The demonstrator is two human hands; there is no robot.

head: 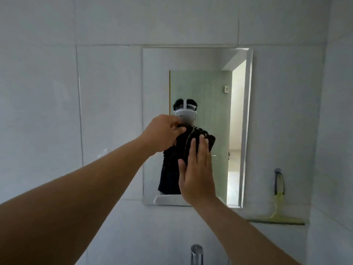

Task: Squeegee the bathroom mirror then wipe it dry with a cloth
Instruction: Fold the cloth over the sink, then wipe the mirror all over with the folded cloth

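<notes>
A rectangular mirror (210, 77) hangs on the pale tiled wall ahead. In front of its lower middle I hold a dark cloth (188, 139) with both hands. My left hand (162, 132) pinches the cloth's upper left corner. My right hand (197, 169) lies flat with fingers up against the cloth's right side. A yellow-green squeegee (278, 211) with a dark grey handle leans upright on a ledge to the right of the mirror, away from both hands. The cloth's lower part blends with the dark reflection behind it.
A chrome tap top (196, 253) shows at the bottom centre, under my arms. The mirror reflects a person wearing a white headset, a green door and a bright doorway. Tiled walls surround the mirror on all sides.
</notes>
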